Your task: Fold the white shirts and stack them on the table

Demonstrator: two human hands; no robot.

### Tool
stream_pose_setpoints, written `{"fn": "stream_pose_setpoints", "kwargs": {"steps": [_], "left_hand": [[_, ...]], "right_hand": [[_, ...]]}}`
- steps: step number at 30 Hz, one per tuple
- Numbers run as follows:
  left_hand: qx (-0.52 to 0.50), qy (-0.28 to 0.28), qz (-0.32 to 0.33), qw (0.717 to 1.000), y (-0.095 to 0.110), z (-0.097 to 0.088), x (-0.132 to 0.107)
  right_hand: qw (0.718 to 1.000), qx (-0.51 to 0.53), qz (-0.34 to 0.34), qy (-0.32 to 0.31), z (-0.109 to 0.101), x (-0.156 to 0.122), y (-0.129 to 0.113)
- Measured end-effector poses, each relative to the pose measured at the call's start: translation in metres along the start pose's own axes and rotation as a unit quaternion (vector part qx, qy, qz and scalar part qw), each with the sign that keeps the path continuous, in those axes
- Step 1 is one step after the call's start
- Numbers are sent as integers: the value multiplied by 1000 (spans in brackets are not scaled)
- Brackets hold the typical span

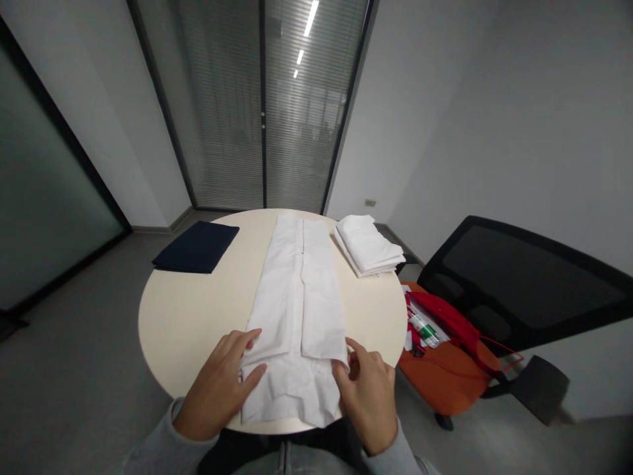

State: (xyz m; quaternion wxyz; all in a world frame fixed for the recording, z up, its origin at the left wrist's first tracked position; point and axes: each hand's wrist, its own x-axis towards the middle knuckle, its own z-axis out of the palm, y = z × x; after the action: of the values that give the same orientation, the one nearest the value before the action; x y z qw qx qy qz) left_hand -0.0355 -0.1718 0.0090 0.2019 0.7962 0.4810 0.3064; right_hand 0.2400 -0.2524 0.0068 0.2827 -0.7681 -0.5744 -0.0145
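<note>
A long white garment (321,284) is laid lengthwise down the middle of the round table, its two sides folded inward so they nearly meet along a centre gap. Its near end is wrinkled and reaches the table's front edge. On the garment's left edge rests my left hand (217,382), thumb and forefinger apart on the cloth. My right hand (368,392) has its fingers curled with the thumb at the opposite edge, pinching the fabric near the lower corner of the folded side. Both hands are close to the near end.
On the pale round table (198,316), a folded dark navy cloth (198,247) lies at the left and a stack of folded white cloths (368,244) at the right. An orange-seated office chair (445,376) holds a red bag (445,316). Glass panels stand behind.
</note>
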Motion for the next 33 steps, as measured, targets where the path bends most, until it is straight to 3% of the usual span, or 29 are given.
{"fn": "stream_pose_setpoints", "kwargs": {"steps": [6, 9, 12, 14, 17, 20, 22, 25, 30, 33], "left_hand": [[-12, -33, 5, 999, 3, -7, -1], [-38, -68, 5, 997, 21, -25, 28], [-40, -93, 15, 995, 44, -32, 96], [-18, -118, 24, 992, 55, -21, 156], [97, -129, -56, 985, 58, 19, 236], [152, -121, -123, 973, 53, 62, 284], [146, -117, -136, 973, 48, 83, 299], [128, -104, -144, 976, 39, 100, 308], [113, -65, -116, 985, 21, 102, 314], [158, -85, -93, 979, 12, 102, 310]], "right_hand": [[998, 8, -51, 26, 0, -7, -6], [997, 17, -68, 42, 2, -8, -1], [996, 18, -72, 50, 7, -9, 3], [996, 4, -70, 51, 10, -9, 5], [996, -18, -72, 47, 13, -7, 4], [995, -30, -75, 51, 13, -5, 3], [995, -33, -76, 54, 12, -5, 2], [995, -22, -75, 59, 11, -7, 2], [996, 46, -35, 63, 11, -11, 7], [995, 70, -12, 66, 11, -10, 8]]}}
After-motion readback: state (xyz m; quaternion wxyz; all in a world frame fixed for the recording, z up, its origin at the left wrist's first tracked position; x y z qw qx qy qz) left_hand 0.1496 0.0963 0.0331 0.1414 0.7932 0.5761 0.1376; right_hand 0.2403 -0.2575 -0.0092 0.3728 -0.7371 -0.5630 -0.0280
